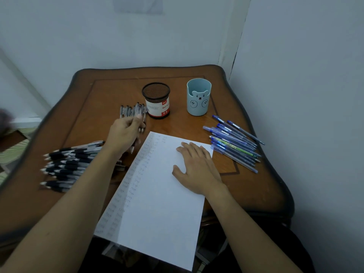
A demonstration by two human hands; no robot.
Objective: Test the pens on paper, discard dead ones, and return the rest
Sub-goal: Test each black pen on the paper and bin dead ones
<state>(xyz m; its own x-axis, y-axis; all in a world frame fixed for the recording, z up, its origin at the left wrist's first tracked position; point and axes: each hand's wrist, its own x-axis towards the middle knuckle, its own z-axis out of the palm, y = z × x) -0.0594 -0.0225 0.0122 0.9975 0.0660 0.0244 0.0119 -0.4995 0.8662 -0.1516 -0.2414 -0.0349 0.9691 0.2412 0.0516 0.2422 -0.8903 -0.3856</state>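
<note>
Left grip [126, 133] is curled round a bundle of grey-barrelled pens [134, 111], whose long axis runs away from the person. The black wire-mesh pen holder with a red-and-white label [156, 99] stands upright just beside the bundle, to its right; the left grip is the nearer one. Right grip [195, 166] lies flat, fingers straight, on the white sheet of paper [157, 203] on the brown wooden tabletop [82, 107]. Returning the bundle probably requires tilting it upright over the holder's rim.

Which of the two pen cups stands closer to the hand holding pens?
The black mesh cup with the red-and-white label, just beyond the left hand gripping pens; the pale blue bear cup stands farther right.
</note>
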